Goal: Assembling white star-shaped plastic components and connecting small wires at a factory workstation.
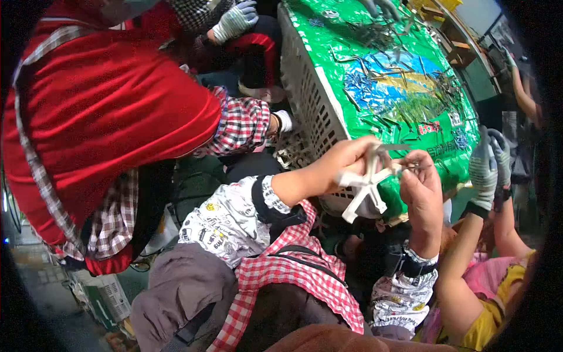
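My left hand (345, 163) is closed around a white plastic star-shaped piece (368, 186) with several flat arms. One arm of the piece points toward my right hand (423, 196), whose thumb and fingers are pinched together beside its tip. What the right fingers hold is too small and blurred to make out. A thin grey strip (394, 147) sticks out by my left fingertips; its kind cannot be told. Both hands are bare and are raised above the near edge of a green printed sheet (319, 44).
The sheet covers a grey perforated plastic crate (305, 94). Several dark, thin bent metal pieces (404, 70) lie scattered on it. A person in a red top (129, 111) leans in at left. On the right, another person's striped-gloved hands (489, 170) are close by. A grey-gloved hand (380, 8) reaches over the far end.
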{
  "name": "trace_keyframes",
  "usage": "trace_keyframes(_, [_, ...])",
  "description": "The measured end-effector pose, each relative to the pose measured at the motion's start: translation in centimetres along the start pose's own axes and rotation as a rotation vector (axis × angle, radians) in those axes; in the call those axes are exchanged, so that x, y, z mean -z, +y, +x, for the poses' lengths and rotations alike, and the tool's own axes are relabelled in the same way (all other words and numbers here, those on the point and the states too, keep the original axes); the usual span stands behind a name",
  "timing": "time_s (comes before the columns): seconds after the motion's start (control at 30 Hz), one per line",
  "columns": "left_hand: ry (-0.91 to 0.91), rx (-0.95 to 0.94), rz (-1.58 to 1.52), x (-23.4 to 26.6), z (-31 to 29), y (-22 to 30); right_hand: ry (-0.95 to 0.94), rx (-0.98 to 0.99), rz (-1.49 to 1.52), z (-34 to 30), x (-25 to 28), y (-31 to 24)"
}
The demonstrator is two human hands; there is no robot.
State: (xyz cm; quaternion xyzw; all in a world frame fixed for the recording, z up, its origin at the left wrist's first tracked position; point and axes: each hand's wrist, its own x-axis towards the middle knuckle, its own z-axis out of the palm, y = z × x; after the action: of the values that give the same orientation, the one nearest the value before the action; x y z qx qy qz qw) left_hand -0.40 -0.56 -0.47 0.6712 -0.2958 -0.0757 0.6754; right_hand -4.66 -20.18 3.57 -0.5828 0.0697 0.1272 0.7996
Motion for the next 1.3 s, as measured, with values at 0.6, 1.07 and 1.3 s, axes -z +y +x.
trace_keyframes(0.6, [-0.259, 0.417, -0.505, 0.1, 0.6, -0.3, 0.007, 0.064, -0.246, 1.1, -0.4, 0.3])
trace_keyframes(1.07, [-0.216, 0.561, -0.784, -1.2, 0.2, -0.8, -0.037, -0.064, -0.222, 0.8, -0.6, -0.4])
trace_keyframes(1.3, [-0.214, 0.562, -0.877, -1.1, 0.5, -0.9, 0.028, 0.007, -0.266, 0.7, -0.9, -0.2])
